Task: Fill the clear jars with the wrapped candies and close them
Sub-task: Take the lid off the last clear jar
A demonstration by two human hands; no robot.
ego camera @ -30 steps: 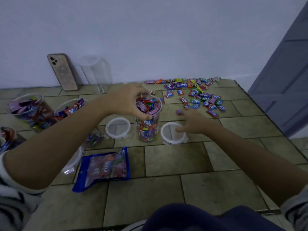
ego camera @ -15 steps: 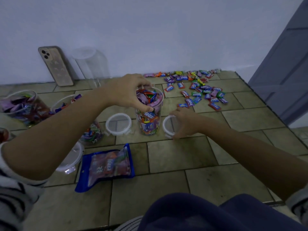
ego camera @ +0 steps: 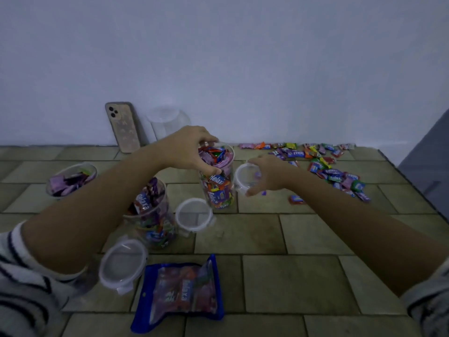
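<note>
Left hand is gripping 1 full jar (wrappers reading "Relax") at its rim; right hand is pinching a clear lid.

A domestic interior is indicated by a tiled floor, a plain painted wall and a door at the right edge.

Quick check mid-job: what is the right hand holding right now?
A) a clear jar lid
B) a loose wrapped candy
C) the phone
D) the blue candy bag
A: the right hand grips a clear jar lid by its rim, tilted up beside the filled jar, which the left hand holds at the top.
</note>
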